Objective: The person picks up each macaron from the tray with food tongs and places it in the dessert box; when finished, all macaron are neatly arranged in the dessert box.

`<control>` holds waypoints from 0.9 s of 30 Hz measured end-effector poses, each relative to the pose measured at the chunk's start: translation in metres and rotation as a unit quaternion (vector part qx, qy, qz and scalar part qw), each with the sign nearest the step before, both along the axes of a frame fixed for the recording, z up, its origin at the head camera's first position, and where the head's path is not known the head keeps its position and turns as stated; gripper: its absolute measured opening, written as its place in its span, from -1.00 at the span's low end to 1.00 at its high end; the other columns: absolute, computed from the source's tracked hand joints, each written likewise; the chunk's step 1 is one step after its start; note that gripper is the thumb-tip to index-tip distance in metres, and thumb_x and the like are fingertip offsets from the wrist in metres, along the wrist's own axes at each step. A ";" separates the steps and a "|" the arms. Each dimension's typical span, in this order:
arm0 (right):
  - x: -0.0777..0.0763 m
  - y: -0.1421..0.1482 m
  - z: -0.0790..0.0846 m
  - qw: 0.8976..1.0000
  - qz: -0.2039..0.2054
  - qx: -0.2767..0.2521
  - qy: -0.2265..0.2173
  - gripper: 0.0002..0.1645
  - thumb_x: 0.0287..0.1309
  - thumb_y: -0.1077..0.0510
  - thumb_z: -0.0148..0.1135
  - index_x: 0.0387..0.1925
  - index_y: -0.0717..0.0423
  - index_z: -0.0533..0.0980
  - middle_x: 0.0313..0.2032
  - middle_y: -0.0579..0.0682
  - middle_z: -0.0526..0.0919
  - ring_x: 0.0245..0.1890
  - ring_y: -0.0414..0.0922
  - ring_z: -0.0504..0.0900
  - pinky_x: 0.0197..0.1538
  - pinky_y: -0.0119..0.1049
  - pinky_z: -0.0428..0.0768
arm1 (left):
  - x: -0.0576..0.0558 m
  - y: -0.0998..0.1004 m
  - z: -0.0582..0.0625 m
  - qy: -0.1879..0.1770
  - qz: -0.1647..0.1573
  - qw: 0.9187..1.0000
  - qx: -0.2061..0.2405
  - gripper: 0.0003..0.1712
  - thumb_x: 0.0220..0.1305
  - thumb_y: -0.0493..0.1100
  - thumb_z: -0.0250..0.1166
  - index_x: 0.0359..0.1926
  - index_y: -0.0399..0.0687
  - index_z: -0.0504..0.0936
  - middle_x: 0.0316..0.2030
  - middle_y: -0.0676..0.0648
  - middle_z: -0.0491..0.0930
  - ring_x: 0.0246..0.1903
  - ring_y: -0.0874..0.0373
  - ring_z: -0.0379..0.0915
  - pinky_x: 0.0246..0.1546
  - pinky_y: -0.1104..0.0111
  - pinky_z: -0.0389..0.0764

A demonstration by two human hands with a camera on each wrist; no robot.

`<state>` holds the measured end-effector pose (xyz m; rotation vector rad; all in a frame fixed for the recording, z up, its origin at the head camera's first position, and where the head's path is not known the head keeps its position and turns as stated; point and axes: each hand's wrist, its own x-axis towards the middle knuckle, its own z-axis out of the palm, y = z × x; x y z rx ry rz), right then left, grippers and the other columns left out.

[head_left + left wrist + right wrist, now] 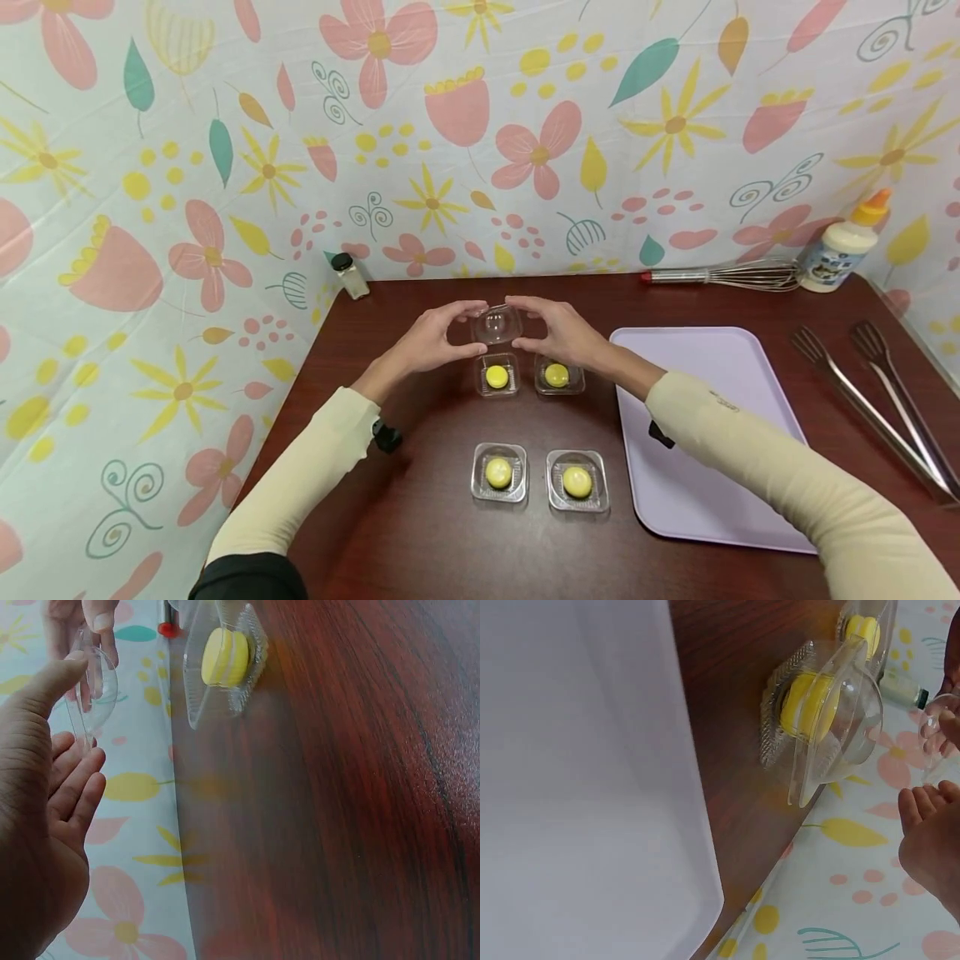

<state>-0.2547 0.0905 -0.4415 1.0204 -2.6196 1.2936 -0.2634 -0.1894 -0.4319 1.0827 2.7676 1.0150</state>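
Between both hands a clear plastic dome lid (497, 325) is held by its sides, above the back-left clear container (513, 390). My left hand (429, 340) pinches its left edge, thumb low and fingers on top. On the opposite edge my right hand (564, 335) pinches it the same way. A yellow macaron (497, 377) sits in the container below. Beside it, another macaron (806, 705) lies in a container topped by a domed lid (866, 735). Nearer me, two uncovered containers hold a macaron each, one left (498, 473) and one right (577, 482).
A lilac tray (705, 358) lies on the right of the dark wood table, under my right forearm. Metal tongs (885, 392) lie beyond it. At the back stand a small black-capped jar (351, 277) and a glue bottle (836, 250), with a whisk (735, 275) alongside.
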 end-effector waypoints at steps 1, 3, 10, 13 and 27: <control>0.001 0.001 0.000 1.000 0.001 -0.004 0.006 -0.20 0.17 0.28 0.59 0.42 0.26 0.49 0.36 0.18 0.59 0.27 0.17 0.62 0.32 0.07 0.58 | 0.001 0.000 0.001 -0.001 0.000 1.000 -0.001 -0.19 0.25 -0.02 0.61 0.45 -0.10 0.51 0.31 -0.06 0.61 0.19 0.04 0.57 0.29 0.05 0.56; 0.003 0.002 0.000 1.000 0.007 -0.013 0.020 -0.29 0.20 0.31 0.56 0.37 0.22 0.55 0.32 0.15 0.63 0.29 0.13 0.62 0.32 0.06 0.58 | 0.004 -0.001 0.004 -0.004 0.000 1.000 -0.004 -0.20 0.26 0.00 0.60 0.44 -0.09 0.52 0.28 -0.06 0.63 0.19 0.04 0.57 0.29 0.03 0.55; 0.008 0.006 -0.005 0.996 0.023 -0.048 0.073 -0.68 0.25 0.38 0.49 0.03 0.16 0.74 0.15 0.08 0.75 0.27 0.08 0.65 0.24 0.01 0.64 | 0.008 -0.002 0.009 -0.033 -0.009 0.999 -0.008 -0.23 0.31 0.03 0.55 0.45 -0.06 0.52 0.24 -0.01 0.66 0.20 0.09 0.55 0.30 -0.05 0.54; 0.010 0.007 -0.005 0.994 0.025 -0.056 0.094 -0.75 0.24 0.39 0.49 -0.06 0.14 0.77 0.11 0.07 0.77 0.23 0.08 0.67 0.18 0.00 0.67 | 0.010 -0.002 0.011 -0.049 -0.013 0.999 -0.004 -0.24 0.32 0.04 0.54 0.45 -0.07 0.52 0.24 0.01 0.66 0.19 0.11 0.55 0.30 -0.08 0.53; 0.011 0.009 -0.002 0.990 0.028 -0.086 0.105 -0.85 0.28 0.37 0.47 -0.16 0.15 0.79 -0.21 -0.07 0.83 -0.19 -0.13 0.77 -0.21 -0.05 0.68 | 0.016 -0.007 0.012 -0.037 -0.010 0.999 0.016 -0.34 0.42 -0.01 0.47 0.45 -0.02 0.53 0.29 0.04 0.64 0.23 0.02 0.59 0.31 0.02 0.55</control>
